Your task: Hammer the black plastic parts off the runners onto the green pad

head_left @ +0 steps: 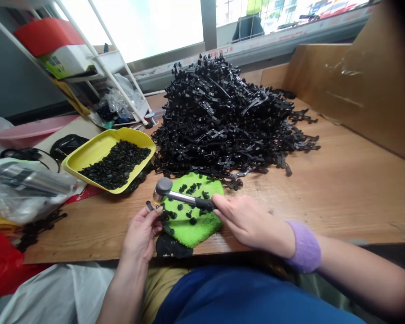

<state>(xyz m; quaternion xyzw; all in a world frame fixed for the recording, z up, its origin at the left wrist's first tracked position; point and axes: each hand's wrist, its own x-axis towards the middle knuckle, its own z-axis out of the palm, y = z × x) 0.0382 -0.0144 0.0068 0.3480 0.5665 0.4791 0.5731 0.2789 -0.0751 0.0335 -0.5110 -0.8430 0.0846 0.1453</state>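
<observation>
"Gripping a small hammer (184,197), is the right hand (249,222) working over that cloth?"

"Yes. Its fingers (222,206) are clamped around the black grip (202,203), and the shaft is lying nearly level, pointing left and slightly away from the person. The round metal head (164,186) is hanging just above the far left edge of a green terry cloth (197,225)."

"And the left hand (140,236)?"

"It is pinching a slim black plastic piece (150,206) between its fingertips (154,210), which are closed on it. That piece is sitting just beside the hammer head, off to the near left, so the left hand is the nearer one to the head, while the right hand is wrapped around the far end of the handle."

"What is the count around them?"

"One hammer and one cloth, with about a dozen small black pieces (193,220) scattered on the cloth. A yellow scoop tray (135,139) is holding a mound of similar pieces, too many to count. One large heap of black plastic strips (222,117) is piling up on the wooden tabletop (340,202), and one lilac wristband (305,246) is circling the right wrist."
</observation>
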